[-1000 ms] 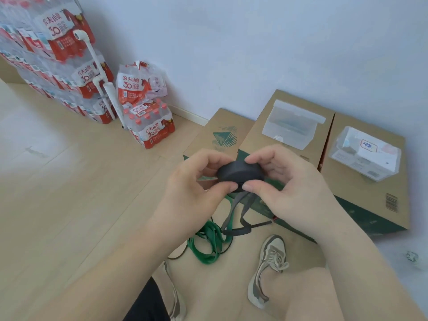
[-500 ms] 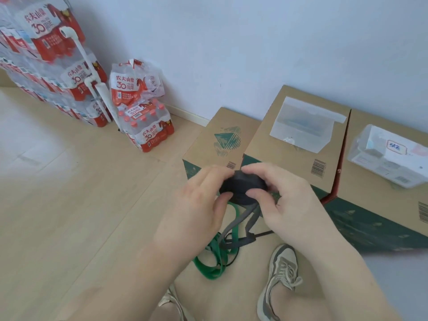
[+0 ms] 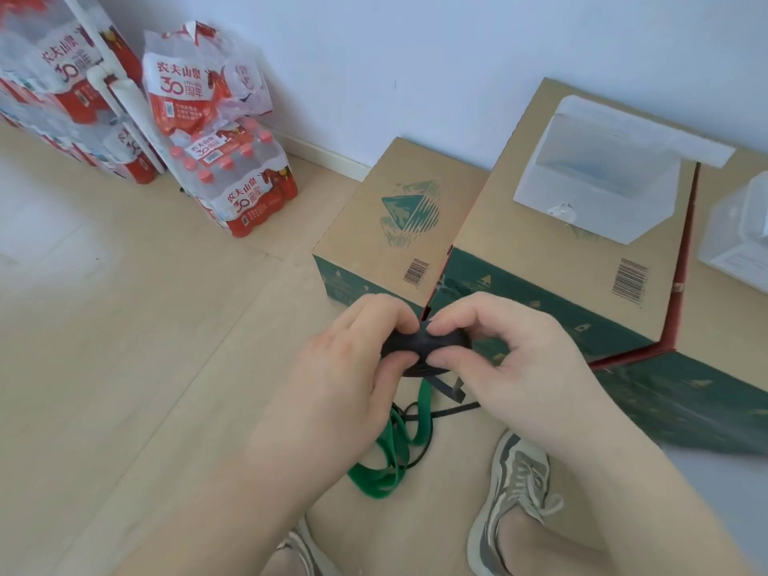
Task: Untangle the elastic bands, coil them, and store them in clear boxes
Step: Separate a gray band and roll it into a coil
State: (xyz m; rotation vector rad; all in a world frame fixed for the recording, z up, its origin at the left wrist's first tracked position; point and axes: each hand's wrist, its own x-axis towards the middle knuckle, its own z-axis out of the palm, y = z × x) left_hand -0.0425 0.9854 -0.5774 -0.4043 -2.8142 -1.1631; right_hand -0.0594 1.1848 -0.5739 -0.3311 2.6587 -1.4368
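A black elastic band (image 3: 419, 342), wound into a tight coil, is pinched between both hands above the floor. My left hand (image 3: 353, 363) grips its left side and my right hand (image 3: 507, 359) grips its right side, thumbs underneath. A short loose black tail (image 3: 451, 390) hangs from the coil. Below it a green elastic band (image 3: 392, 451) lies in loose loops on the floor, with a thin black strand running through it. An open clear box (image 3: 598, 189) with its lid tipped back stands on a cardboard carton at the upper right.
Two cardboard cartons (image 3: 390, 226) stand side by side against the wall. A second clear box (image 3: 739, 239) sits at the right edge. Shrink-wrapped packs of water bottles (image 3: 232, 180) are stacked at the upper left. My shoes (image 3: 511, 496) rest on the wooden floor below the hands.
The hanging black tail has grown shorter as more of the band went onto the coil. The view has tilted down and the hands sit lower against the cartons.
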